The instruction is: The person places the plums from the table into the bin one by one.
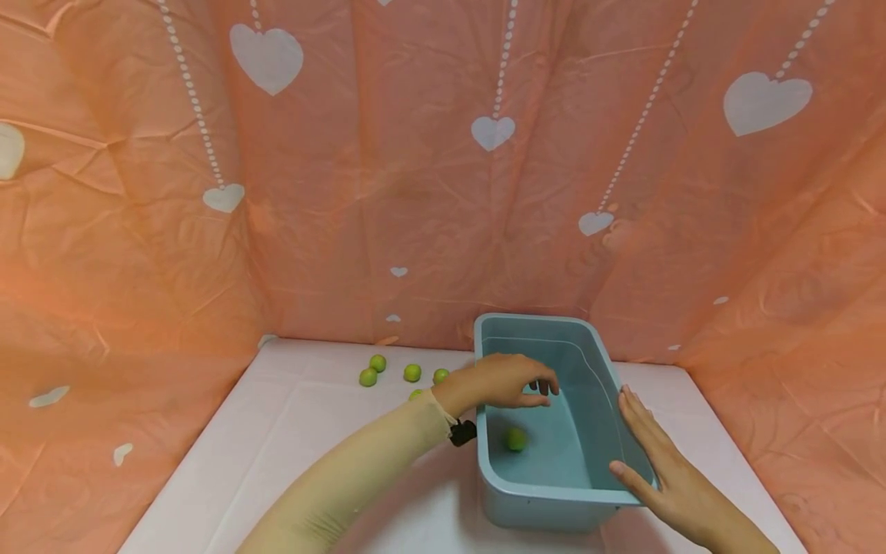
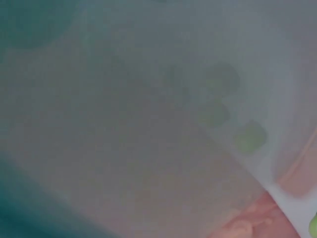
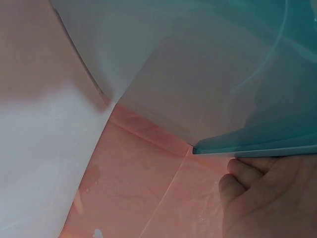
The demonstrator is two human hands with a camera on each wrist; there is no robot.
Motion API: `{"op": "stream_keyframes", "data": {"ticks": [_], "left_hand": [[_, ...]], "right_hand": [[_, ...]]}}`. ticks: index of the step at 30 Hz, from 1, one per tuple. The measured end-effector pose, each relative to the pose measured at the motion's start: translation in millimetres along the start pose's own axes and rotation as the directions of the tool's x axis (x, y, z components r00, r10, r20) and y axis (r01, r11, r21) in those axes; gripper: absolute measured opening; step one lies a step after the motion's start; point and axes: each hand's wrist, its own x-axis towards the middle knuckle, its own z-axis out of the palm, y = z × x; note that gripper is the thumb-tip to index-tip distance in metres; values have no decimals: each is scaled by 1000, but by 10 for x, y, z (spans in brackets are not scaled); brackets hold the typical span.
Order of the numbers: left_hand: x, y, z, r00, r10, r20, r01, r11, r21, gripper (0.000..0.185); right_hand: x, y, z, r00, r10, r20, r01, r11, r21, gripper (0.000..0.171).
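Observation:
A grey-blue plastic bin (image 1: 533, 489) stands on the table with a lime (image 1: 515, 439) on its floor near the left wall. Over the bin's left rim reaches my left hand (image 1: 511, 380), fingers loosely bent downward above the inside; no object shows in them. My right hand (image 1: 664, 465) holds the right rim near the front corner, thumb over the inner side and fingers along the outside. In the right wrist view, the fingers of that hand (image 3: 270, 191) lie against the bin's edge (image 3: 257, 151). The left wrist view is hazy and shows no hand clearly.
Several limes lie on the white table left of the bin, among them one lime (image 1: 412, 372) and a touching pair (image 1: 368, 377). The left forearm partly covers others. An orange cloth (image 1: 429, 192) with white hearts hangs behind and along both sides.

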Motion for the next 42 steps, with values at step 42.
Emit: {"op": "stream_keyframes", "data": {"ticks": [42], "left_hand": [[-1488, -828, -115, 921, -260, -291, 186, 948, -258, 31]], "right_hand": [[13, 10, 23, 999, -36, -25, 35, 998, -52, 96]]}}
